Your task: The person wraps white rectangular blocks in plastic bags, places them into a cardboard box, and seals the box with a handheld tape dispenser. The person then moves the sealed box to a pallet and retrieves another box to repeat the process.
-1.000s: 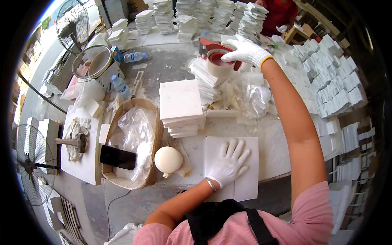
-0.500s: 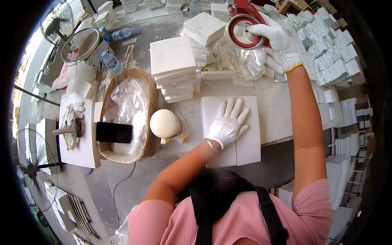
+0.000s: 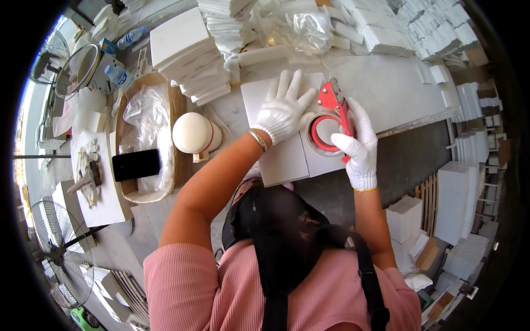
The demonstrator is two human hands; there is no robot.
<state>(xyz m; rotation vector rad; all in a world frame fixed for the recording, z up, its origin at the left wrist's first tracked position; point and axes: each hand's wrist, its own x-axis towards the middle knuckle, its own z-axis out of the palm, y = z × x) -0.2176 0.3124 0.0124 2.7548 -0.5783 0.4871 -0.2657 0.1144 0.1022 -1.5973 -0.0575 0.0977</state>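
Observation:
A white box [image 3: 281, 161] with a seam between its top flaps lies at the table's near edge. My left hand [image 3: 282, 114], in a white knit glove, rests flat on it with the fingers spread. Gloved the same way, my right hand [image 3: 359, 144] grips a red tape dispenser [image 3: 343, 118] that carries a roll of tape [image 3: 326, 134]. The dispenser is over the right part of the box; whether it touches the lid I cannot tell. Left of the box stands a round cream-coloured container [image 3: 191, 133] with a lid.
A stack of white stone tiles [image 3: 185, 49] rises behind the box. On the left, a cardboard tray [image 3: 175, 105] holds clear plastic bags and a black phone [image 3: 136, 165]. A hammer [image 3: 81, 183] lies on gloves farther left, near a standing fan [image 3: 58, 254]. More tiles [image 3: 381, 25] fill the far right.
My right hand has brought the tape dispenser from the far right of the table down to the box. My left hand stays flat on the box. The whole view has shifted.

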